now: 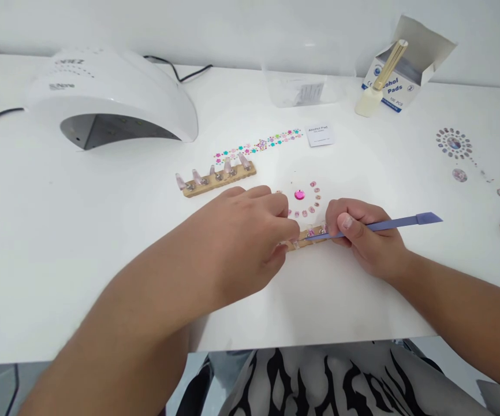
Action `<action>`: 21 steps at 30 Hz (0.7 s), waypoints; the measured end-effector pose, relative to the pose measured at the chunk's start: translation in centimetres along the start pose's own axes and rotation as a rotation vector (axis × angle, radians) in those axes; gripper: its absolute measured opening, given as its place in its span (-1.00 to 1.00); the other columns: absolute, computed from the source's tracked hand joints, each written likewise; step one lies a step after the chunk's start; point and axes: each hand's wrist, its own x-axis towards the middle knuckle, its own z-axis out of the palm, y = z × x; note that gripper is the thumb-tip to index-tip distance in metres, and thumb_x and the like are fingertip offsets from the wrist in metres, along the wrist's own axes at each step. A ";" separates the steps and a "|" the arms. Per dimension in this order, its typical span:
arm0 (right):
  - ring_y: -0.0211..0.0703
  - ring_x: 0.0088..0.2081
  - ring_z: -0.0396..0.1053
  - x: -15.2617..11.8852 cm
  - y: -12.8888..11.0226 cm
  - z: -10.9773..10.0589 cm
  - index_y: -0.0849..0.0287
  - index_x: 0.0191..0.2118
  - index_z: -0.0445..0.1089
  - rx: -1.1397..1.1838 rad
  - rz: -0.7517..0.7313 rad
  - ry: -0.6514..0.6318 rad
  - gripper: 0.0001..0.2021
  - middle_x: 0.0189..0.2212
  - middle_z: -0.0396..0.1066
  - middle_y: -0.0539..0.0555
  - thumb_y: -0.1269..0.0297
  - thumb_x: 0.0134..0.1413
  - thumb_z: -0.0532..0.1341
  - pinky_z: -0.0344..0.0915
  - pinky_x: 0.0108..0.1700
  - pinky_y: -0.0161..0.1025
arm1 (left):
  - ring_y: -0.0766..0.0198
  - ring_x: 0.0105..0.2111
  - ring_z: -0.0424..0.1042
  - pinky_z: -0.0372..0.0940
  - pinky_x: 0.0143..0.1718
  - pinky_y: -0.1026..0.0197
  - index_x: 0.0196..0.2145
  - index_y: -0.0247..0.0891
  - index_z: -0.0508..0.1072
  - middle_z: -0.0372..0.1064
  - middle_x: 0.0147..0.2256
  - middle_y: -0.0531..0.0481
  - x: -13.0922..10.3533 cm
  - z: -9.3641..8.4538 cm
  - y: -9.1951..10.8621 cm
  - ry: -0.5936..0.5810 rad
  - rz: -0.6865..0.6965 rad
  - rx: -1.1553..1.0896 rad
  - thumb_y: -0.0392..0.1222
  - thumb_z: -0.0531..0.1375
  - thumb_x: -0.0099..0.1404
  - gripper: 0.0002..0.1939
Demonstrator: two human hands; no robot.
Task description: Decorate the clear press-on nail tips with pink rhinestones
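Note:
Between my two hands lies a narrow wooden nail stand (pixel 302 241) with press-on nails mounted on it. My left hand (pixel 256 237) is closed over its left end, thumb and forefinger at the edge; the fingers hide that end. In my right hand (pixel 362 234) is a purple stick tool (pixel 399 223) with a broad slanted end to the right. Its thin tip reaches the stand near the left fingertips. Just beyond the stand, a big pink gem (pixel 299 195) sits within an arc of small pink gems (pixel 317 197), partly covered by my left hand.
A second wooden stand (pixel 219 180) with several clear pinkish nails stands behind my left hand. Colourful flower stickers (pixel 262 144), an alcohol pad packet (pixel 320 135), a white nail lamp (pixel 115 95), a bottle (pixel 369 99), an alcohol pads box (pixel 399 81) and more gems (pixel 454 144) lie farther back.

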 end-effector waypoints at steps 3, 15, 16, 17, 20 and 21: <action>-0.37 -0.57 -0.02 0.0 -0.1 0.0 0.19 -0.50 0.24 -0.007 -0.003 -0.003 -0.64 -0.58 0.08 -0.08 0.11 0.29 0.10 -0.07 -0.51 -0.29 | 0.22 -0.41 0.28 0.15 -0.37 0.14 -0.39 -0.15 0.54 0.31 -0.43 -0.03 0.0 0.0 -0.1 0.003 0.007 -0.010 -0.31 0.09 0.22 -0.78; -0.35 -0.58 -0.05 0.0 0.0 -0.7 0.17 -0.51 0.27 0.063 0.009 0.061 -0.64 -0.64 0.05 -0.09 0.05 0.23 0.16 -0.10 -0.53 -0.28 | 0.20 -0.40 0.27 0.13 -0.37 0.14 -0.36 -0.13 0.53 0.30 -0.41 -0.04 0.0 -0.1 0.1 -0.008 0.006 -0.015 -0.33 0.08 0.21 -0.77; -0.34 -0.59 -0.04 0.0 0.0 -0.9 0.16 -0.51 0.28 0.067 0.002 0.089 -0.64 -0.65 0.05 -0.08 0.04 0.22 0.16 -0.10 -0.54 -0.28 | 0.20 -0.40 0.28 0.13 -0.37 0.14 -0.36 -0.13 0.54 0.30 -0.40 -0.04 0.0 -0.2 0.1 -0.010 0.006 -0.012 -0.33 0.08 0.21 -0.76; -0.33 -0.59 -0.03 0.1 0.0 -1.1 0.15 -0.51 0.30 0.073 -0.005 0.118 -0.64 -0.66 0.05 -0.08 0.03 0.21 0.17 -0.09 -0.54 -0.27 | 0.20 -0.40 0.28 0.13 -0.37 0.14 -0.35 -0.13 0.54 0.31 -0.40 -0.04 -0.1 -0.2 0.1 -0.014 0.006 -0.012 -0.33 0.08 0.21 -0.76; -0.29 -0.59 -0.01 0.3 0.1 -1.6 0.12 -0.51 0.31 0.086 -0.018 0.204 -0.64 -0.67 0.03 -0.08 -0.01 0.19 0.17 -0.05 -0.54 -0.26 | 0.21 -0.42 0.26 0.13 -0.37 0.13 -0.36 -0.12 0.53 0.30 -0.40 -0.04 -0.1 -0.3 0.0 -0.019 0.018 -0.020 -0.34 0.08 0.20 -0.76; -0.29 -0.59 -0.01 0.4 0.2 -1.7 0.11 -0.51 0.31 0.089 -0.023 0.227 -0.64 -0.67 0.03 -0.08 -0.02 0.19 0.17 -0.04 -0.54 -0.25 | 0.21 -0.42 0.26 0.13 -0.37 0.13 -0.36 -0.11 0.53 0.30 -0.40 -0.04 0.0 -0.3 0.0 -0.021 0.023 -0.027 -0.34 0.09 0.20 -0.77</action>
